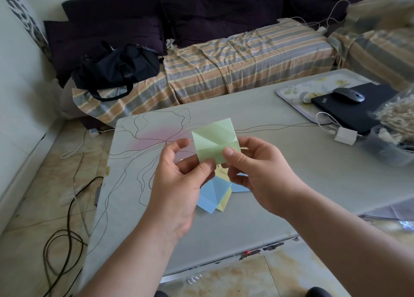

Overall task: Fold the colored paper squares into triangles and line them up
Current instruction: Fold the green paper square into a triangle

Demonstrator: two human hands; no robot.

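Head view puts us mid-fold on one green paper square (pixel 214 140), held up in the air above the middle of the surface (pixel 280 180). Our left hand (pixel 179 173) pinches its lower left corner between thumb and fingers (pixel 205 168), and our right hand (pixel 253 169) pinches the lower right part, thumb on the front face. The sheet already carries diagonal creases, and its bottom strip is turned up, so we judge it is being opened or re-creased and is not yet a finished triangle.

The next move, as we read it, calls for bringing one corner to the opposite corner, matching the edges, then pressing the crease flat, most easily down on the surface.

Counting the papers: one green sheet in hand; beneath our hands, toward the near edge of the surface, lie two blue pieces (pixel 212 196) and at least one yellow piece (pixel 225 203), overlapping in a loose heap, not lined up. Our hands hide part of the heap, so there may be more. We see no row of triangles begun.
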